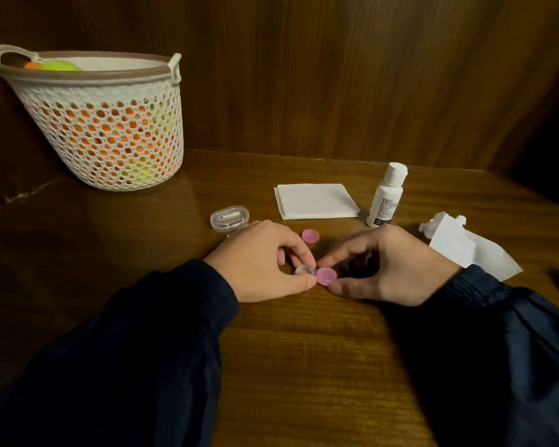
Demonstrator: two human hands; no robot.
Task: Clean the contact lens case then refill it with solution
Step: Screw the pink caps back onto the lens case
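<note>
The clear contact lens case lies on the wooden table, and my left hand pinches its left well between thumb and fingers. My right hand pinches a pink cap sitting on the case's right well. A second pink cap lies loose on the table just behind the hands. The white solution bottle stands upright, capped, behind my right hand.
A folded white tissue lies behind the hands. A crumpled tissue sits at the right. A small clear plastic box rests behind my left hand. A white mesh basket with coloured balls stands at the back left against the wood wall.
</note>
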